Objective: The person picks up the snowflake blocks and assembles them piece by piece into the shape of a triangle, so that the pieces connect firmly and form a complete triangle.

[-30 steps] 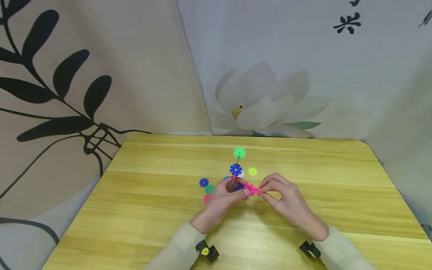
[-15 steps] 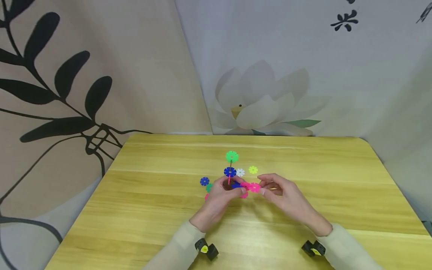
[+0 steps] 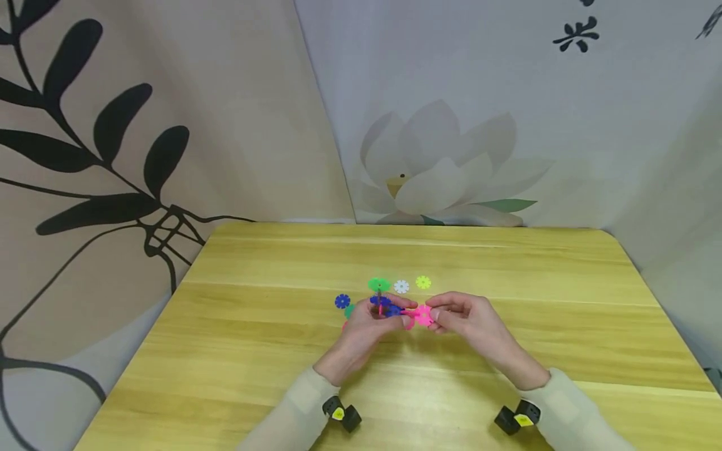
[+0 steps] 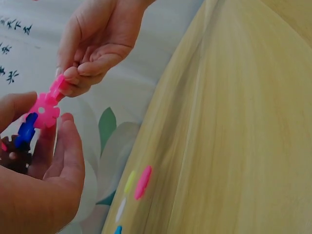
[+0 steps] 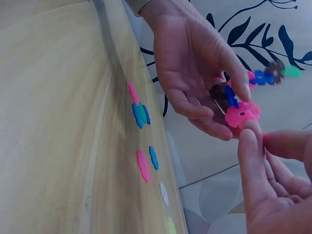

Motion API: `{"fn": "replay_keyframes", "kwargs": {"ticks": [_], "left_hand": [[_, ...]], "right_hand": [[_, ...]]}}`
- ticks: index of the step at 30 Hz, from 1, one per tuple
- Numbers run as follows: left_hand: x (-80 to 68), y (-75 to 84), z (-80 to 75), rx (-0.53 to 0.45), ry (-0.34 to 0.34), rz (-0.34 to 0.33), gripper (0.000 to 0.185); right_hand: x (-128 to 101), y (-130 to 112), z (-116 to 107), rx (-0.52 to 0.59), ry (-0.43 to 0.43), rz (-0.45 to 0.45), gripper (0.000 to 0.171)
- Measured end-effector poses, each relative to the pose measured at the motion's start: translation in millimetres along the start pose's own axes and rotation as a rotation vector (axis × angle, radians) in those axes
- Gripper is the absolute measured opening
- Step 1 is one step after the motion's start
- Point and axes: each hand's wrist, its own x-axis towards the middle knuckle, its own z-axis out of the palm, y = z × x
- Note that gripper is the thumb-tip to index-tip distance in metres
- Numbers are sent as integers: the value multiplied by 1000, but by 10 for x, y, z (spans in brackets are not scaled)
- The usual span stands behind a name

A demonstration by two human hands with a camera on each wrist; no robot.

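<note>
A chain of slotted snowflake discs hangs between both hands above the table. My left hand [image 3: 366, 329] grips it near the middle, around a brown disc [image 4: 14, 162] and by a pink disc [image 4: 46, 111] joined to a blue disc [image 4: 27, 130]. From there the chain runs on to another brown disc [image 5: 275, 69] and a green disc [image 3: 380, 285] at its far end. At the other end, my right hand [image 3: 474, 322] pinches a pink disc [image 4: 58, 86] between thumb and fingers. Fingers partly cover that end disc.
Several loose discs lie on the wooden table [image 3: 225, 351] around the hands: a dark blue disc [image 3: 342, 301], a teal disc [image 3: 350, 311], a white disc [image 3: 401, 286] and a yellow disc [image 3: 423, 282]. A patterned wall [image 3: 254, 125] stands behind the table's back edge.
The chain's green end has tipped down towards me and a little left. My right fingers, spread apart half a second ago, have closed on the pink end disc.
</note>
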Motion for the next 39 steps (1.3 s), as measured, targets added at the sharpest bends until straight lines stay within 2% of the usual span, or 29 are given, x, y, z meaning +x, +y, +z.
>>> {"fn": "replay_keyframes", "kwargs": {"ticks": [10, 19, 25, 29, 34, 39], "left_hand": [[-33, -9, -47, 54, -40, 28, 36], [-33, 15, -64, 117, -26, 108, 30], [-59, 31, -129, 166, 16, 89, 28], [-97, 35, -246, 159, 50, 67, 32], [-142, 52, -382, 111, 83, 40, 33], [-185, 77, -440, 114, 113, 21, 32]], "right_hand": [[6, 44, 38, 18, -24, 3, 33], [44, 63, 93, -10, -53, -10, 31], [92, 86, 92, -43, -50, -14, 35], [144, 91, 71, -133, -37, -36, 34], [237, 107, 54, -339, -31, -77, 26], [322, 113, 64, -460, -71, -117, 22]]}}
